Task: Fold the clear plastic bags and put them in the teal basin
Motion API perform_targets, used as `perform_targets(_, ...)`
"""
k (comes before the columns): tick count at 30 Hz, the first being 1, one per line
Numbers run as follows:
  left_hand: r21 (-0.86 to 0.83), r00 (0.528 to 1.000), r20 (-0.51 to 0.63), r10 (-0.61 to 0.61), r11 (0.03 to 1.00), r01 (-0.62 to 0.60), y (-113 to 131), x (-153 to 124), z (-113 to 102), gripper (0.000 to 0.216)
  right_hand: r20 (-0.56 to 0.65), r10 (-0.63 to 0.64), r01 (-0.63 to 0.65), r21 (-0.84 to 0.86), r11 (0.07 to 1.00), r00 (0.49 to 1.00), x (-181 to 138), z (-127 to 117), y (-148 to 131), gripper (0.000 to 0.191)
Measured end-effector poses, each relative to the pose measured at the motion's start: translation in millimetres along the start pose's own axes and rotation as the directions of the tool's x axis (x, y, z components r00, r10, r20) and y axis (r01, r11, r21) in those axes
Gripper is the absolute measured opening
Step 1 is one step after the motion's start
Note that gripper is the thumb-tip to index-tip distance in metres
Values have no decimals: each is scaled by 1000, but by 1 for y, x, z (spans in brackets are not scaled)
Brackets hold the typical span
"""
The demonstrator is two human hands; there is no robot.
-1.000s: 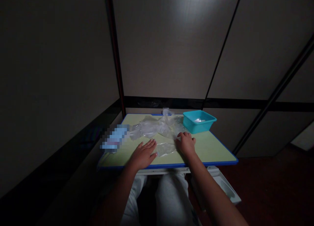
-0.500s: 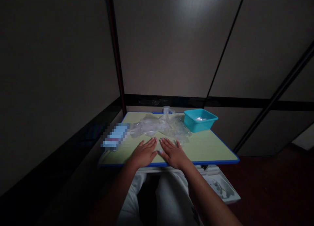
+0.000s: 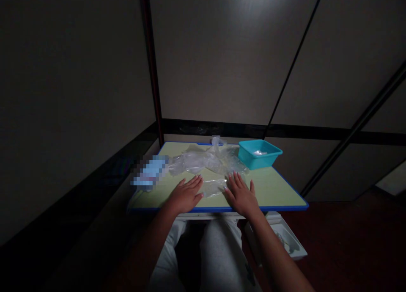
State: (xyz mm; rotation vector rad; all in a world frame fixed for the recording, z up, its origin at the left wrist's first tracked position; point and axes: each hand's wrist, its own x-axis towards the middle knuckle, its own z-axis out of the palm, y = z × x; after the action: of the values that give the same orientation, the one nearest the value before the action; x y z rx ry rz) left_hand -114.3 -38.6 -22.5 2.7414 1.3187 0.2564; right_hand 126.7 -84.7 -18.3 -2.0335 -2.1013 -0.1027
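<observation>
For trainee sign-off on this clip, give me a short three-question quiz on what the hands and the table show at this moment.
1. True or false: the left hand and the right hand both lie flat, fingers spread, on the green table.
2. What lies between the hands? A) a clear plastic piece B) a pen C) a cup
3. Fill in: the teal tub stands at the table's far ____ corner.
Key: 1 true; 2 A; 3 right.
</observation>
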Motion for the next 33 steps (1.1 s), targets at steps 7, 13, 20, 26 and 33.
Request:
perform_targets(7,-3,1000,-25,-9,1000,9,-1,1,4,57,-6,-258,257,111,960,966,-7,-3,-51,59)
perform_targets(13,-9,1000,-21,-6,1000,6,-1,0,3,57,134,-291,270,156,950,947,11,-4,-55,62)
perform_targets(20,-84,988,-134,-78,994,67,-3,1,0,56,173,-245,228,112,967,954,7,-6,-38,60)
perform_targets(26,-156,902,-368,-227,971,181,1,-10,-8,44,134,-248,234,115,965,959,7,-4,-39,62)
perform_targets(33,-15,986,-164,-4,1000,1,46,-19,-9,77,-278,-175,264,328,907,945,-11,-6,-18,46)
